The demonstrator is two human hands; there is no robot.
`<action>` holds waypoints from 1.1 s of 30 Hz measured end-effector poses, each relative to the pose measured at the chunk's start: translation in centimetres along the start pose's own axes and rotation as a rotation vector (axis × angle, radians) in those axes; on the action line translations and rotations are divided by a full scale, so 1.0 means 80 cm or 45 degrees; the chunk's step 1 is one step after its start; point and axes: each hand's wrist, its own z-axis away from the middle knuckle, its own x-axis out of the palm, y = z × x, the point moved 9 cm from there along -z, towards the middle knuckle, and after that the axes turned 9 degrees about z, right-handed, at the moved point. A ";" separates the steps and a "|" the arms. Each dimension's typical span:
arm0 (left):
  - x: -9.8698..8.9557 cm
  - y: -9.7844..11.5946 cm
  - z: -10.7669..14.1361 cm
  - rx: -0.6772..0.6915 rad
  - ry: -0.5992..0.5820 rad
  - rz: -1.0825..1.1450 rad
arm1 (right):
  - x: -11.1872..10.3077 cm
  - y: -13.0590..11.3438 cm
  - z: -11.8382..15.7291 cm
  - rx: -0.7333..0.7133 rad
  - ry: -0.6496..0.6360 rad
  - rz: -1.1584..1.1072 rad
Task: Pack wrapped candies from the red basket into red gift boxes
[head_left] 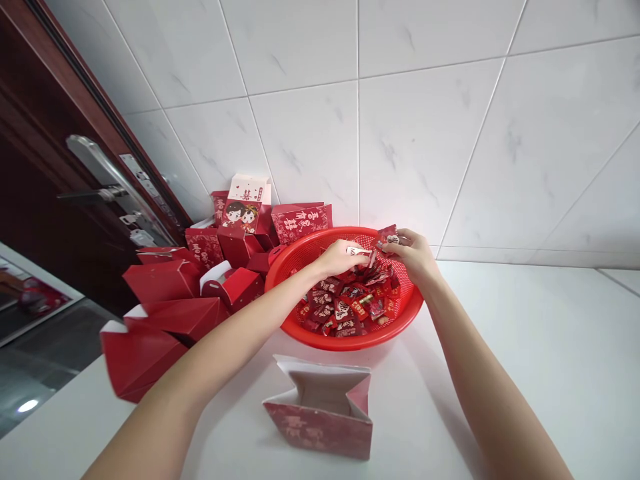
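Note:
Over the back of a red plastic basket (350,343), my right hand (413,252) pinches a dark red wrapped candy (387,236). Beside it, my left hand (343,257) is closed on a candy packet with a white and red wrapper (357,251), partly hidden by the fingers. Many wrapped candies (345,310) in red, maroon and some green lie heaped in the basket. Nearer to me a red paper gift box (320,427) stands with its top open, and its pale inside shows.
Several red gift boxes (170,283), some with open tops, crowd the left of the white table (525,347). One box with cartoon figures (245,207) leans at the back by the tiled wall (310,147). A dark door with a metal handle (100,193) is at the left.

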 end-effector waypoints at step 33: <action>0.084 0.004 0.034 0.144 -0.600 -0.753 | 0.001 0.001 0.000 0.004 -0.006 -0.012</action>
